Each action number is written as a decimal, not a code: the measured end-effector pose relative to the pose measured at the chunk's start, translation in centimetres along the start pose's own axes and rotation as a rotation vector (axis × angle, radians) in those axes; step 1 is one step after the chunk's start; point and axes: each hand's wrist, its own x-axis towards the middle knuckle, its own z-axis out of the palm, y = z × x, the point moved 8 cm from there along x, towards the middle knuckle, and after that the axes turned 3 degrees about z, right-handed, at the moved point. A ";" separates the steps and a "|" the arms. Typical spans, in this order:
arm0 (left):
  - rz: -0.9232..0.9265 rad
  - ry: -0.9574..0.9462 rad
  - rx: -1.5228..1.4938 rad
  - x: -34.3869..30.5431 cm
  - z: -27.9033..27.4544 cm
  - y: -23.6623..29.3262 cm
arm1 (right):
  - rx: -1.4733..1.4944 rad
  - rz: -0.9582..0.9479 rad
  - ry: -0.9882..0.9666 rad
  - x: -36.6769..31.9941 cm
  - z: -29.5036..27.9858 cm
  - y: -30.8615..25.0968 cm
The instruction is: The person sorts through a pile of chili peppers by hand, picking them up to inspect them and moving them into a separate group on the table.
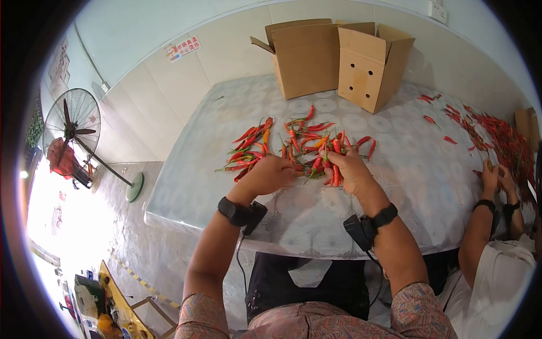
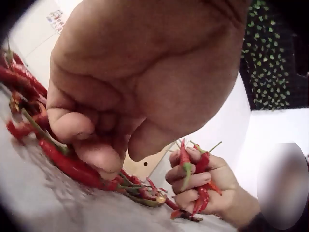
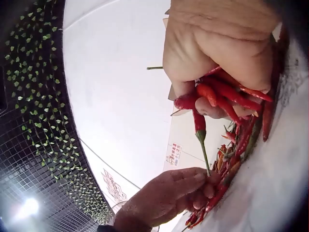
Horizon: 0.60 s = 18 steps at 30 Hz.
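Red chilies (image 1: 243,148) with green stems lie in a loose pile on the patterned table cover. My left hand (image 1: 271,175) is at the pile's near side, fingers bent and relaxed; in the left wrist view its fingertips meet a long red chili (image 2: 72,169), the thumb apart from them. To its right, my right hand (image 1: 351,169) grips several red chilies (image 3: 227,94), some poking out between fingers and thumb. One of these chilies (image 3: 199,121) points its green stem towards my left hand (image 3: 169,193). The right palm's inside is partly hidden.
Two cardboard boxes (image 1: 307,59) (image 1: 361,70) stand at the table's back edge. At the right, another person's hands (image 1: 497,175) are beside a large chili heap (image 1: 502,135). A floor fan (image 1: 70,127) stands left of the table (image 1: 186,152).
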 end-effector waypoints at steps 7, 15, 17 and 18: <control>-0.147 0.135 0.363 -2.3 -5.1 -4.8 | 0.055 0.007 0.040 0.0 -0.3 0.1; -0.252 0.327 0.355 -4.6 -8.5 -7.2 | 0.095 -0.044 0.003 0.3 -0.4 -0.2; -0.237 0.248 0.265 -4.3 -7.8 -5.5 | 0.091 -0.049 0.018 0.1 -0.3 -0.3; -0.219 0.170 0.177 -3.9 -6.9 -4.3 | 0.088 -0.045 0.016 0.1 -0.3 -0.1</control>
